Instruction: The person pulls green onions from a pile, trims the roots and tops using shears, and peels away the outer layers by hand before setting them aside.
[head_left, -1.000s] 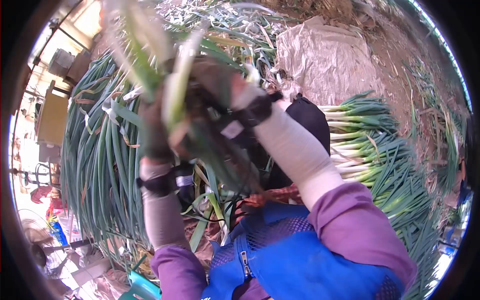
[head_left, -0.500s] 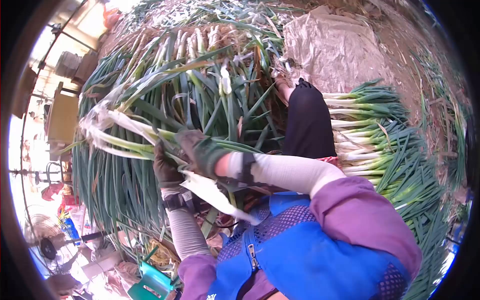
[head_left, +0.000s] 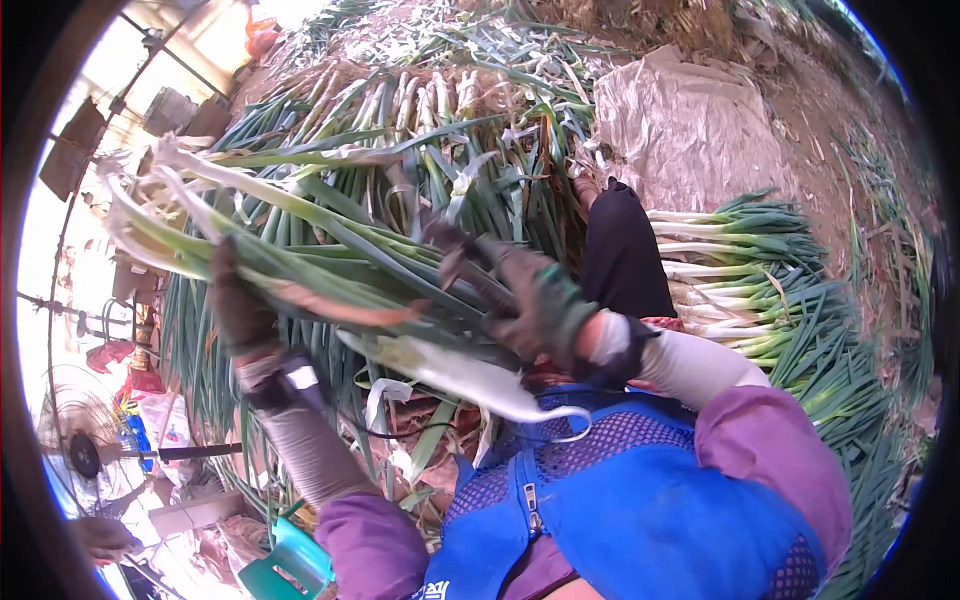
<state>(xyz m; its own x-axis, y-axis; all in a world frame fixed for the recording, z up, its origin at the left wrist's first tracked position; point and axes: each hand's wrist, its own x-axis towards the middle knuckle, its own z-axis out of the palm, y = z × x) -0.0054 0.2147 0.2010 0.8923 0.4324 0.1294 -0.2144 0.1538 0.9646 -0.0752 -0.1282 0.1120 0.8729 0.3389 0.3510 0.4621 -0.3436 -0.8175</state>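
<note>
A bunch of green onions (head_left: 340,240) lies slanting across the front of my body, its pale root ends at the upper left. My left hand (head_left: 240,305), in a dark glove, is wrapped round the stalks near the white ends. My right hand (head_left: 535,300), gloved too and blurred by motion, has its fingers spread beside the leafy part. A pale peeled leaf (head_left: 450,375) hangs below the bunch, over the blue vest (head_left: 640,490). Behind the bunch is a large pile of unpeeled green onions (head_left: 430,105).
Cleaned green onions (head_left: 710,290) lie in a row at the right. A crumpled sack (head_left: 690,130) is spread on the ground at the top right. At the lower left are a green plastic stool (head_left: 290,560), a fan (head_left: 85,455) and another person's hand (head_left: 105,540).
Both hands have moved apart, the left one to the upper left with the bunch, the right one to the right with its fingers opened. Another person's hand has appeared at the lower left.
</note>
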